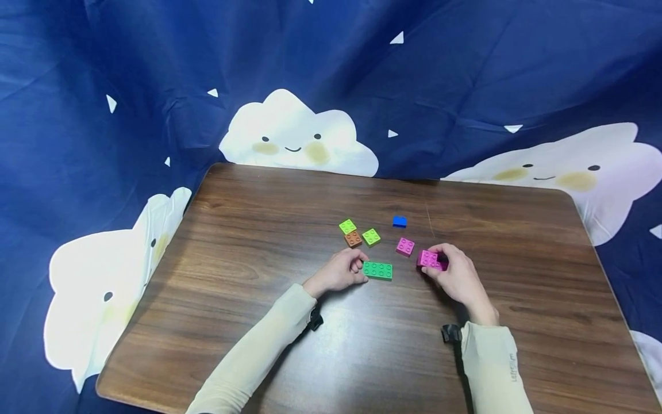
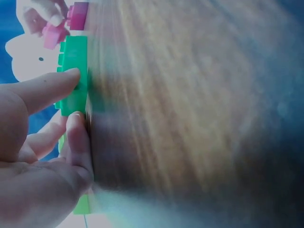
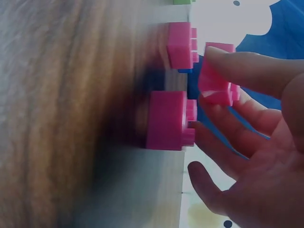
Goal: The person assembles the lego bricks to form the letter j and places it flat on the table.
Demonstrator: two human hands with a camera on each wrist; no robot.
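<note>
green brick, wooden table, blue curtain

Indoor play-type area, exact rm. type unclear: 1 brown wood-look table, toy bricks on top, blue curtain w/ smiling white clouds & sm. triangles behind.

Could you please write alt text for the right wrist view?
A person's right hand pinches a pink studded plastic brick, held clear of a brown wood-grain table. A second pink brick and a third pink brick stand on it. The picture appears sideways, with blue patterned cloth behind.
</note>
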